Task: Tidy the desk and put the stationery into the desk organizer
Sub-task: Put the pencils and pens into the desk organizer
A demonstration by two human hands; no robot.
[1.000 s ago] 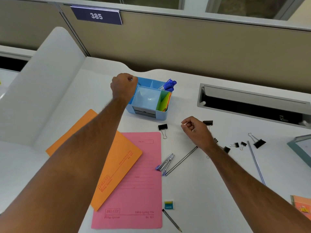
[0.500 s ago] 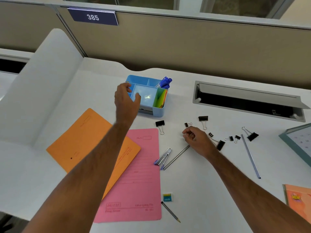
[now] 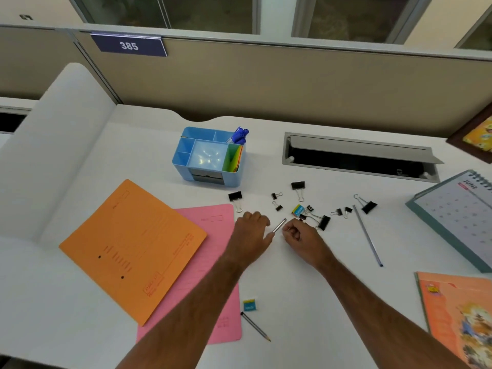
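Mid-pickup: left grip (image 3: pixel 251 230) curled over pencil (image 3: pixel 279 225), right grip (image 3: pixel 298 235) pinching sth small (unclear what); next, lift to organizer (image 3: pixel 207 158).

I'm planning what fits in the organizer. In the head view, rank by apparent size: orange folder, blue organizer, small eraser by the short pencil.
1. orange folder
2. blue organizer
3. small eraser
The gaps are large, so camera nearness doesn't change the order.
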